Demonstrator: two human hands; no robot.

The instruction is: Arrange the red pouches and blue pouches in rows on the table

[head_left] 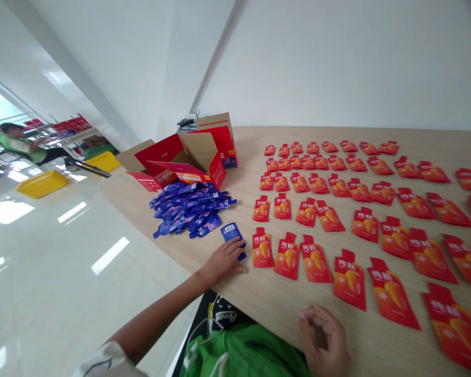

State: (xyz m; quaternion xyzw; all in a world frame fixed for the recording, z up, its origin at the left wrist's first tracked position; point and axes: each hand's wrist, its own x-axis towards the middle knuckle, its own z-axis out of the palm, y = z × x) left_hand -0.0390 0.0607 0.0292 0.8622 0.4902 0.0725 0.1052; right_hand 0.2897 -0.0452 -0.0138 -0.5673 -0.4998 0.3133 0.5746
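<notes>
My left hand [225, 260] lies on the table over the lower part of a small blue pouch [231, 231]. Its fingers rest flat on the pouch and the thumb is spread apart. The pouch shows a white label. Close to this hand, on its right, is a red pouch [262, 250] with a yellow fruit picture. At the table's front edge, my right hand [326, 337] is curled, thumb and fingertips close together around a hollow with nothing visible in it. The nearest pouch to it is another red one [349, 280].
A heap of blue pouches [188, 208] lies before an open red carton [180, 159]; a second carton [215, 136] stands behind. Rows of red pouches [339, 184] cover the table's right side. Yellow bins [43, 184] stand on the floor, and a person in green [23, 144] sits farther off.
</notes>
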